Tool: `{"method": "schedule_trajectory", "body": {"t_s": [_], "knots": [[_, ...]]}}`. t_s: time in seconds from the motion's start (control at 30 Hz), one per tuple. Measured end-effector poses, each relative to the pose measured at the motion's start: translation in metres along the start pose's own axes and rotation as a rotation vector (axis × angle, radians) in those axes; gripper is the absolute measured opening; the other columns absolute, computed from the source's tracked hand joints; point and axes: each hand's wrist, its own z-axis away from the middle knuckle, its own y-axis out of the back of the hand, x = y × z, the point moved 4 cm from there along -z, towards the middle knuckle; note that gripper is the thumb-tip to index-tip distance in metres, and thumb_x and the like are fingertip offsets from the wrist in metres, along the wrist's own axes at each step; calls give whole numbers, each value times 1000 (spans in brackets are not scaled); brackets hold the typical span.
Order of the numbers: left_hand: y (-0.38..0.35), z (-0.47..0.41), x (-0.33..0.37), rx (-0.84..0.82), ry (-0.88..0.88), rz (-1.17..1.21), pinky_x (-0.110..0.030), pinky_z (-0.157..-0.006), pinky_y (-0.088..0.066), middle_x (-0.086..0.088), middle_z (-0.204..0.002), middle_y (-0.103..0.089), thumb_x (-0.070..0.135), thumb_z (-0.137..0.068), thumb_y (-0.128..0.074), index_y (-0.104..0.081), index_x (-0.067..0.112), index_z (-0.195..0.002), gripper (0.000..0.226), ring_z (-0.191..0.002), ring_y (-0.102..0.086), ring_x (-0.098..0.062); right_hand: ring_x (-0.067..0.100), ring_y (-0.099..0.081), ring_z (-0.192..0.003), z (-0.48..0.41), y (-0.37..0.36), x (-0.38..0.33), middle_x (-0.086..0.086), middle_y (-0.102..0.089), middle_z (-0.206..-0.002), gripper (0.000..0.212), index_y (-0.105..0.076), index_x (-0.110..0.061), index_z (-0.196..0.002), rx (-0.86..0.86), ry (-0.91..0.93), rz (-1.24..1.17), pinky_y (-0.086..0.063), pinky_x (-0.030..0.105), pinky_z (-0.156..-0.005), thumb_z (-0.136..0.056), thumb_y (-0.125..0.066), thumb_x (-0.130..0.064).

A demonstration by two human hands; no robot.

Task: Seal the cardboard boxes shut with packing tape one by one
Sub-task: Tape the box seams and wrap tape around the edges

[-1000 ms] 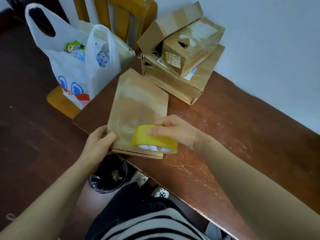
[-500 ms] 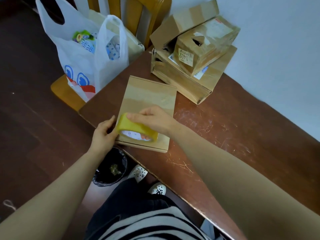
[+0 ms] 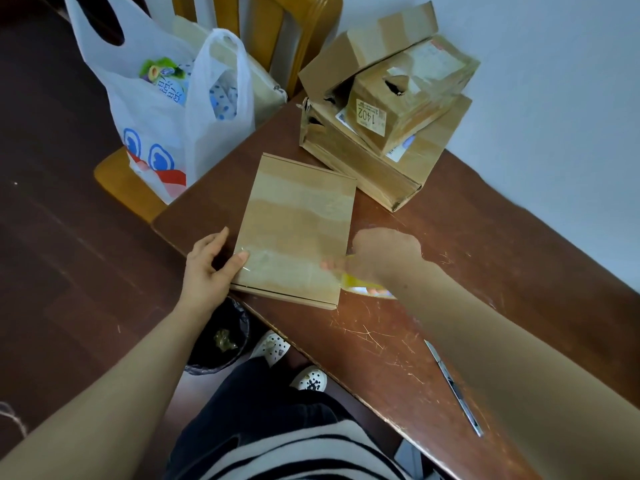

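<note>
Flat cardboard box on table, by its near-left corner, long side running near-far. Clear tape strip across box's near end, left to right.

L hand at box's left edge: thumb pressed flat on tape's left end, fingers fairly straight along box's left side, not curled round anything.

R hand just off box's right edge, motion-blurred, fingers curled round yellow tape roll, w/ tape running from roll onto box top.

Far side of table, by the wall: stack of more cardboard boxes. Wide flat one at bottom, smaller one w/ "1402" label tilted on top, another w/ open flap behind.

Slim knife on table beside R forearm, close to near edge.

Left of table: white plastic bag, stuff inside, on wooden chair. Black-lined bin on floor, below table's near edge.
</note>
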Motion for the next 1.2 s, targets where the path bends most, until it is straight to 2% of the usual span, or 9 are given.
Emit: {"method": "schedule_trajectory", "body": {"t_s": [0.17, 0.4, 0.53, 0.63, 0.7, 0.77, 0.9, 1.1, 1.2], "knots": [[-2, 2, -3, 0, 25, 56, -40, -110, -36, -7, -135, -48, 25, -87, -68, -50, 15, -138, 54, -127, -44, -23, 5, -53, -39, 0, -17, 29, -8, -58, -41, 64, -45, -17, -45, -111, 11, -285, -34, 26, -53, -76, -50, -73], [-1, 3, 0, -7, 23, 56, -44, -109, -37, -9, -135, -49, 24, -87, -68, -49, 14, -138, 55, -125, -46, -23, 12, -49, -58, -8, -47, 46, -6, -52, -57, 44, -46, -20, -59, -32, -88, -126, -29, 25, -52, -86, -50, -54], [-1, 6, 4, 4, -21, -43, -43, -107, -37, -12, -132, -49, 21, -89, -67, -52, 14, -136, 50, -125, -44, -27, 17, -56, -72, -16, -54, 41, -6, -57, -68, 37, -63, -19, -88, -77, -125, -145, -34, 27, -59, -86, -48, -53], [-4, 14, 28, 114, -385, -345, -41, -94, -37, -20, -121, -57, 4, -87, -65, -65, 7, -122, 34, -110, -47, -40, 16, -50, -68, -19, -55, 36, -7, -54, -73, 34, -66, -23, -99, -78, -134, -145, -35, 28, -62, -85, -49, -48], [-20, 27, 42, 118, -673, -499, -44, -93, -40, -24, -120, -60, -13, -83, -58, -69, 3, -114, 36, -106, -51, -43, 17, -50, -70, -20, -55, 34, -7, -52, -73, 28, -64, -22, -89, -71, -128, -139, -36, 31, -65, -85, -49, -46], [-41, 42, 49, -59, -762, -563, -51, -105, -37, -24, -137, -49, 4, -90, -46, -61, 0, -125, 38, -125, -46, -45, 19, -51, -73, -19, -56, 32, -7, -50, -73, 29, -59, -20, -82, -61, -127, -133, -35, 31, -64, -86, -48, -46], [-68, 54, 45, -352, -707, -997, -53, -113, -27, -25, -149, -31, 61, -87, -29, -37, -3, -143, 85, -139, -30, -41, 22, -52, -78, -18, -54, 31, -7, -47, -72, 29, -59, -21, -88, -45, -138, -148, -35, 31, -65, -88, -47, -48], [-98, 79, 53, -440, -806, -997, -47, -118, -16, -15, -156, -18, 48, -85, -54, -28, 5, -148, 80, -144, -20, -32, 22, -54, -72, -12, -55, 34, -6, -46, -65, 43, -49, -19, -66, 18, -109, -203, -36, 29, -62, -86, -49, -57], [-96, 77, 65, -432, -791, -967, -46, -112, -29, -14, -150, -37, 47, -86, -41, -44, 6, -142, 70, -137, -38, -30, 23, -57, -71, -3, -54, 54, 1, -60, -70, 48, -62, -13, -69, 7, -68, -454, -42, 31, -57, -84, -53, -59]]}}
